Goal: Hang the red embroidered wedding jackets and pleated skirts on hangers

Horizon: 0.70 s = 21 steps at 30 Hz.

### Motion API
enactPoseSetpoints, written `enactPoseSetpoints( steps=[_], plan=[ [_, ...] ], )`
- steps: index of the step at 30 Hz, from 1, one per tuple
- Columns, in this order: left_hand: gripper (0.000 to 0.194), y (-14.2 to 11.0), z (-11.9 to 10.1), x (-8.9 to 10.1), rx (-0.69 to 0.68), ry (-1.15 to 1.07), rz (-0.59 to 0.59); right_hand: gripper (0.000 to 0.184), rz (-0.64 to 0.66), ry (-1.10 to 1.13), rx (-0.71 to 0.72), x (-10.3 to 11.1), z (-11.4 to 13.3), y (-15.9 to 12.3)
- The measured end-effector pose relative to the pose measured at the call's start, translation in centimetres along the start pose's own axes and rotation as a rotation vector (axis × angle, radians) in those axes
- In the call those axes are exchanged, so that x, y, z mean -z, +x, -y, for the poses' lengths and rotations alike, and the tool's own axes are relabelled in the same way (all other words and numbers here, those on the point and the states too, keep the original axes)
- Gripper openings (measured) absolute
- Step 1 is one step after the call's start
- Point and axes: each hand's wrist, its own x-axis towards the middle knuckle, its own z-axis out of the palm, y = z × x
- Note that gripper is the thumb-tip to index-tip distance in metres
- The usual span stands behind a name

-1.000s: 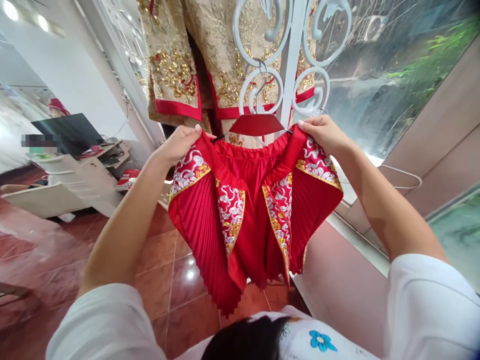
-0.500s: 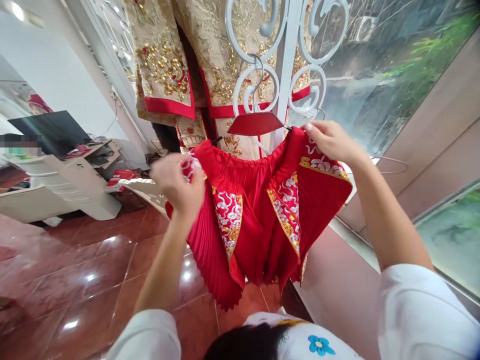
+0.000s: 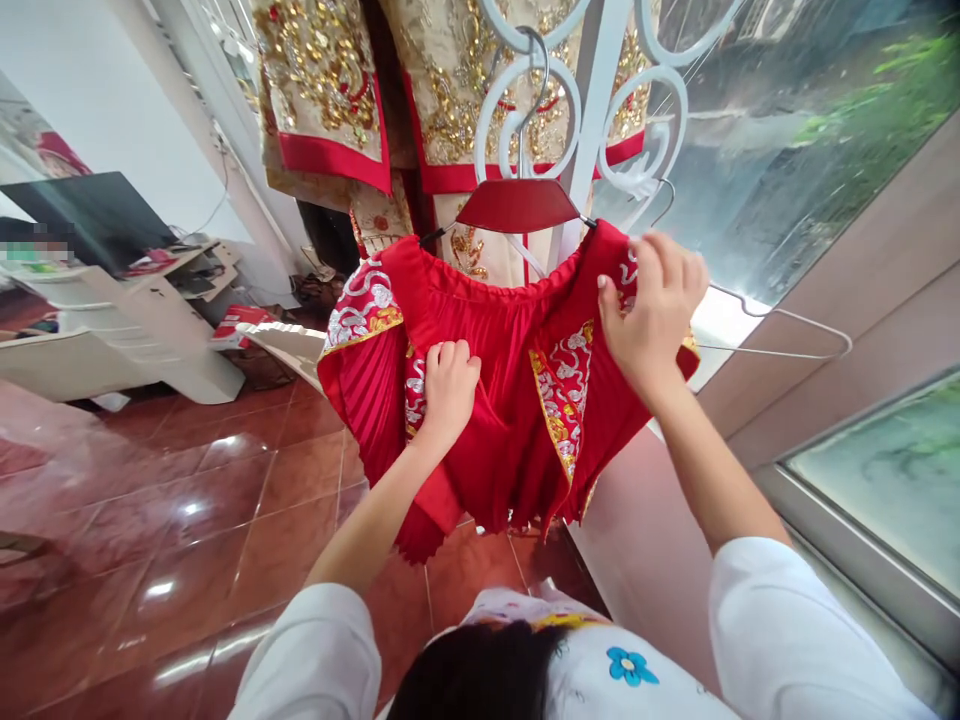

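A red pleated skirt point(image 3: 510, 400) with silver and gold embroidered panels hangs in front of me from a hanger with a red centre bar point(image 3: 517, 205). My left hand point(image 3: 450, 385) is closed on the embroidered panel left of the middle, its fingers curled over the cloth. On the right end of the waistband, my right hand point(image 3: 656, 310) touches the embroidered part, with thumb and fingers apart. The hanger's hook rises to white scroll ironwork point(image 3: 529, 70). Part of the left panel is hidden under my left hand.
Beige garments with gold sequins and red hems point(image 3: 330, 150) hang behind the skirt. At right, a bare wire hanger point(image 3: 795, 335) juts out beside the window frame. A desk with a dark monitor point(image 3: 90, 225) stands at left, above red floor tiles point(image 3: 247, 520).
My left hand has moved inward and down from the left end of the waistband onto the embroidered panel. My right hand's fingers have spread. The skirt appears higher in view.
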Motion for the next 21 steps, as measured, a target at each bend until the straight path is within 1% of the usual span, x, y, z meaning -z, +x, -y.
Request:
enactPoseSetpoints(
  steps=[1,2,5,6,8,9,11,13,15,18,21],
  plan=[
    [0.03,-0.6,0.0,0.3,-0.018,-0.036,-0.037,0.042,0.016,-0.026,-0.027,-0.5,0.9,-1.4],
    [0.028,-1.3,-0.1,0.4,-0.026,-0.078,-0.077,0.042,0.076,-0.051,-0.057,-1.2,1.7,-2.7],
    [0.023,-3.6,-0.8,0.5,0.037,-0.182,-0.233,0.04,0.342,-0.135,-0.146,-3.3,3.3,-6.0],
    [0.021,-4.5,-1.2,0.4,0.074,-0.202,-0.289,0.038,0.4,-0.162,-0.173,-3.8,3.5,-6.7],
    [0.019,-6.6,-2.1,-0.1,0.132,-0.231,-0.369,0.032,0.465,-0.18,-0.192,-4.4,3.6,-7.7],
    [0.019,-7.7,-2.6,-0.4,0.149,-0.251,-0.377,0.03,0.483,-0.164,-0.193,-4.4,3.5,-8.1],
    [0.02,-10.0,-3.7,-1.1,0.167,-0.316,-0.331,0.028,0.501,-0.1,-0.208,-4.1,3.3,-8.8],
    [0.022,-12.0,-4.4,-1.7,0.214,-0.409,-0.233,0.026,0.501,-0.03,-0.24,-3.5,3.1,-9.6],
    [0.025,-13.6,-4.6,-2.3,0.3,-0.515,-0.107,0.027,0.486,-0.005,-0.301,-2.8,3.1,-10.6],
    [0.034,-15.5,-3.5,-3.4,0.516,-0.651,0.044,0.03,0.483,0.008,-0.409,-2.1,3.4,-12.2],
    [0.042,-17.1,-1.7,-4.8,0.771,-0.841,0.108,0.033,0.474,0.073,-0.497,-1.9,4.4,-14.6]
  ],
)
